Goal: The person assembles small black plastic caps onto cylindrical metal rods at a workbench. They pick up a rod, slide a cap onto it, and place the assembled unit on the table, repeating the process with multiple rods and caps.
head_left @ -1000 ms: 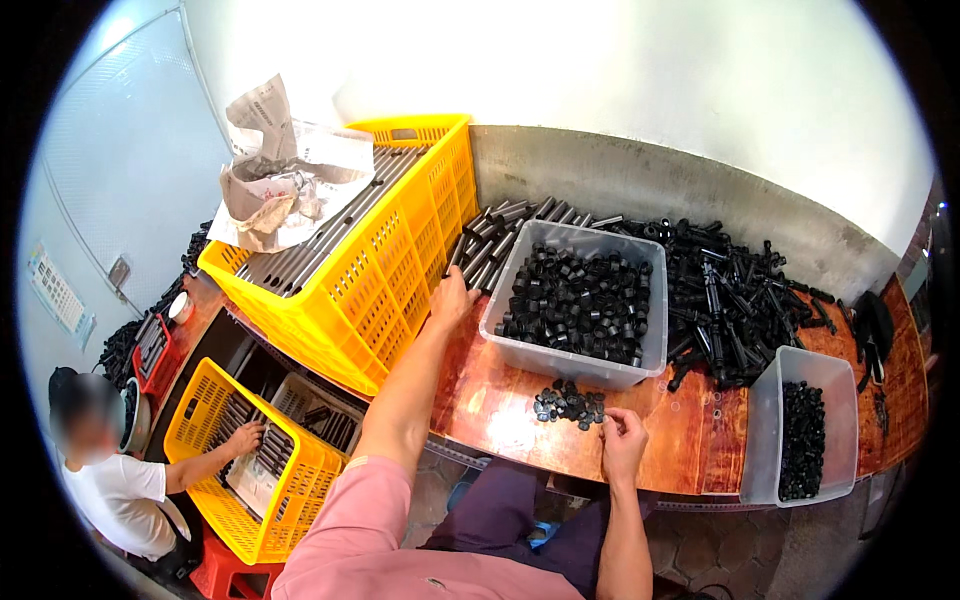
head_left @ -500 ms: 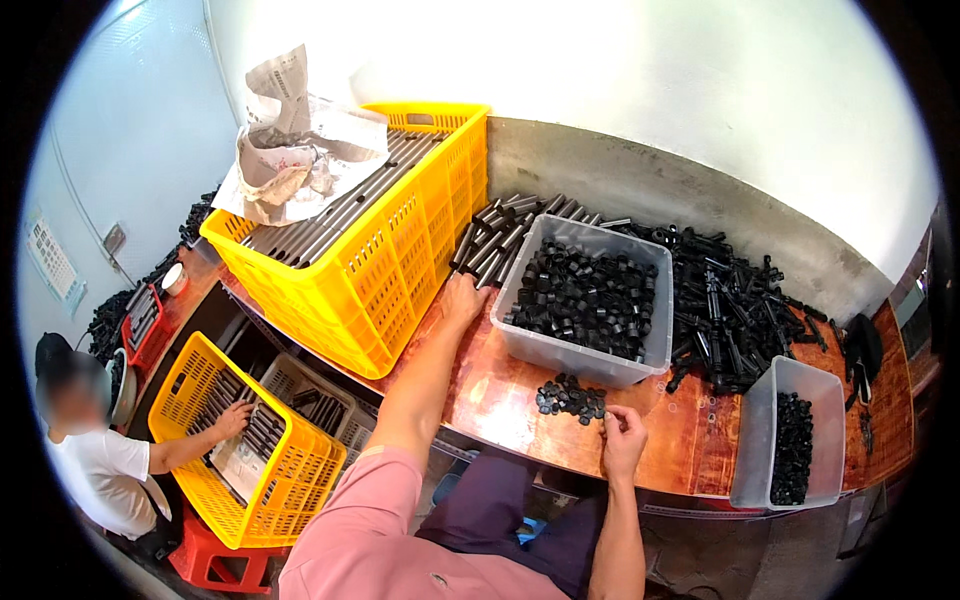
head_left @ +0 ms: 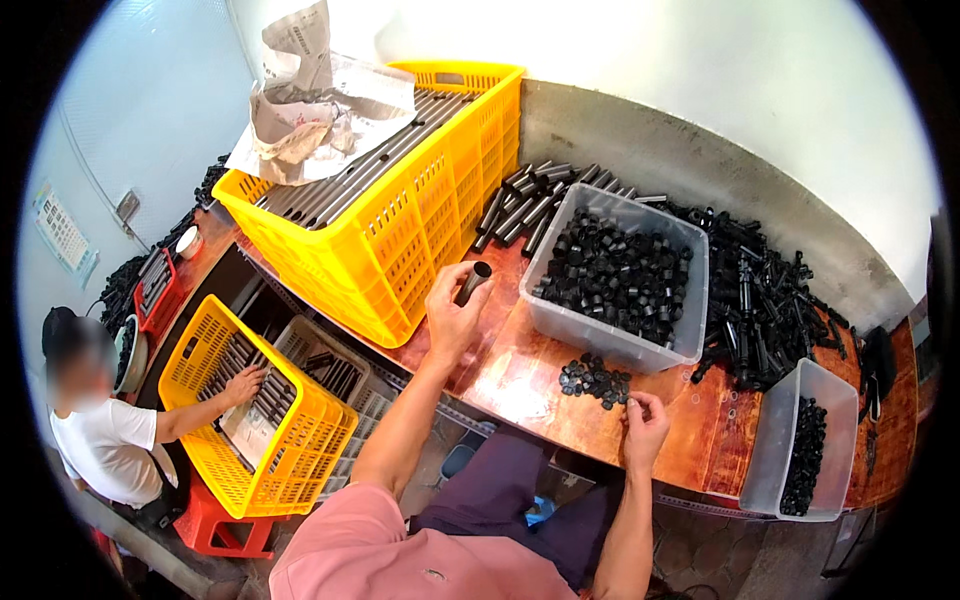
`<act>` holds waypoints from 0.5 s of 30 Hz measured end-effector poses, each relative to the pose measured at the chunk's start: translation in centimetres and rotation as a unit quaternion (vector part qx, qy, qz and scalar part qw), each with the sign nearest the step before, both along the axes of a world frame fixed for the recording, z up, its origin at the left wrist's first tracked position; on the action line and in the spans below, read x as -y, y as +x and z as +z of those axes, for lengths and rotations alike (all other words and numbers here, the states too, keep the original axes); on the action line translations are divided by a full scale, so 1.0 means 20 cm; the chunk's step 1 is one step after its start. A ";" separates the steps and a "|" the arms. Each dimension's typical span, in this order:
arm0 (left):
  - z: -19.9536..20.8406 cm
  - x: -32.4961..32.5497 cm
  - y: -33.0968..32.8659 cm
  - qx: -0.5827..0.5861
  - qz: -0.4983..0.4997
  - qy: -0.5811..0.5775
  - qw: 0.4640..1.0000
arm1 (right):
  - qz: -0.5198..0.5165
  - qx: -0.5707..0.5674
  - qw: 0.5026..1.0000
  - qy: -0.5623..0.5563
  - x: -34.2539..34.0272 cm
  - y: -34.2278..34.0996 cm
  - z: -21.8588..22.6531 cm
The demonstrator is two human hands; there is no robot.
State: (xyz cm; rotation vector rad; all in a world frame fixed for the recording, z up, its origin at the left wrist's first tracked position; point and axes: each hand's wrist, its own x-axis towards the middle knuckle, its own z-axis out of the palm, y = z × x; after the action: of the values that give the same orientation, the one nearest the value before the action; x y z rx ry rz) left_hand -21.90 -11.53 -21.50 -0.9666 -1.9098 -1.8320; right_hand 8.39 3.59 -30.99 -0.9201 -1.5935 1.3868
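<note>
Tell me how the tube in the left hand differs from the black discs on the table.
The tube is a long, hollow cylinder; the black discs are small and flat. The tube is held off the table in the left hand; the discs lie on it, beside the right hand. Both are dark and round in outline.

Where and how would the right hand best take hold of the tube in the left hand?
Probably a pinch on the tube near its open upper end, coming from the right, where the right hand is. That slim, round end tilts up clear of the left hand, which seems to cover the lower part.
</note>
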 end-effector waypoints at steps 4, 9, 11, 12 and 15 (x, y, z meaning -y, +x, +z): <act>-0.02 0.09 0.16 0.045 -0.078 0.011 0.996 | 0.012 0.017 1.000 0.001 0.00 0.00 0.01; -0.05 0.07 0.33 0.476 -0.264 0.192 0.817 | 0.014 0.015 1.000 0.004 -0.01 0.01 -0.02; -0.10 0.07 0.37 0.614 -0.252 0.219 0.715 | 0.013 0.024 1.000 0.006 -0.01 0.01 0.01; -0.14 0.07 0.38 0.634 -0.256 0.217 0.696 | 0.014 0.028 1.000 0.006 -0.01 0.01 0.01; -0.25 0.04 0.39 0.668 -0.271 0.209 0.661 | 0.014 0.016 1.000 -0.009 -0.01 0.00 0.03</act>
State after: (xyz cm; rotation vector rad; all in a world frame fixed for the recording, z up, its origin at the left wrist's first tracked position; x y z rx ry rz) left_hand -14.03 -12.42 -26.47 0.2576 -1.4691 -3.7759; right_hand 8.44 3.70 -30.46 -0.9384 -1.6248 1.4138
